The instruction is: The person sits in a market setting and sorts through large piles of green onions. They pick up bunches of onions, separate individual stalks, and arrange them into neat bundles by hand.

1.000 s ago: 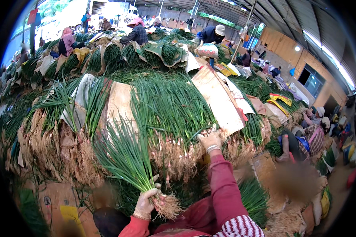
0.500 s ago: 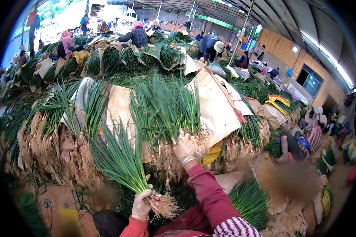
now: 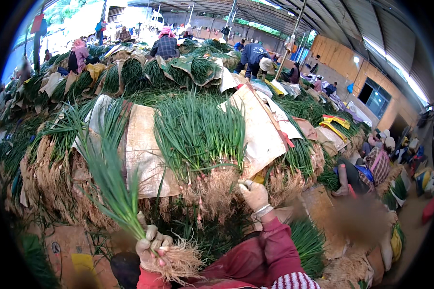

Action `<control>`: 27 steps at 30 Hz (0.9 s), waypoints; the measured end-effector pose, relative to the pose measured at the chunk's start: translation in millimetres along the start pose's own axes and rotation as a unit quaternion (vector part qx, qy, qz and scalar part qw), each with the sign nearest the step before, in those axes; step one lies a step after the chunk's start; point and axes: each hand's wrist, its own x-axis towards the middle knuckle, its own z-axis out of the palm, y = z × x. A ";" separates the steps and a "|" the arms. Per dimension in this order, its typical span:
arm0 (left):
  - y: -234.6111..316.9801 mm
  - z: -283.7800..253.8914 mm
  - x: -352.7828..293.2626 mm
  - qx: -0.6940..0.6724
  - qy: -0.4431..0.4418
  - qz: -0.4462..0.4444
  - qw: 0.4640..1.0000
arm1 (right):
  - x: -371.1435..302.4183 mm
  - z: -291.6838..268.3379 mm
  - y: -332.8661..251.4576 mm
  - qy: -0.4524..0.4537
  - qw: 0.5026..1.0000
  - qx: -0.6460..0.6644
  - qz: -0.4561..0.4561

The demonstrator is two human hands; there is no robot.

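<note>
Bunch of green onions (image 3: 113, 192) is in your left hand (image 3: 152, 243), low in front of you, leaning up and left. That grip is clamped round the stems near the bulbs; bunch roots (image 3: 181, 260) spill out to the right, over your dark red clothing (image 3: 236, 265). Main risk: nearly all the leaf length sits above one low hold. Slacken it and thin stems could slip out or the bunch fan apart. Squeeze harder and stems may bruise. Leaves look blurred; can't tell if any touch the left pale sheet (image 3: 149, 149) behind. If they catch, tips could bend or tear.

Right hand (image 3: 255, 195): fingers curled, thumb and forefinger close together, just beside the root fringe (image 3: 210, 188) of the onion row (image 3: 202, 130). Can't tell if a stem is between them. Those roots look matted, so a hard pull could drag neighbours along or snap a stem. Row lies between two sheets; bump the right pale sheet (image 3: 258, 127) and it could slide over the stems. Green pile (image 3: 306, 245) is near your right sleeve (image 3: 280, 245); a dropped elbow could crush leaves.
</note>
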 end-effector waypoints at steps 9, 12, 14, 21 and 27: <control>-20.7 -25.5 5.7 0.108 0.175 -0.121 0.971 | 89.0 29.1 -63.6 0.097 0.994 -0.046 -0.030; -24.1 -63.2 1.0 0.142 0.246 -0.161 0.945 | 112.4 53.3 -53.3 -0.078 0.977 -0.183 0.080; -26.7 -71.2 2.1 0.141 0.249 -0.172 0.943 | 120.3 58.4 -30.6 -0.052 0.987 -0.134 0.075; -20.0 -60.4 2.4 0.127 0.244 -0.179 0.945 | 102.6 35.0 -0.1 -0.131 0.945 0.295 0.045; -25.8 -58.8 5.7 0.166 0.256 -0.159 0.939 | 66.1 33.6 0.1 -0.071 0.956 0.260 -0.118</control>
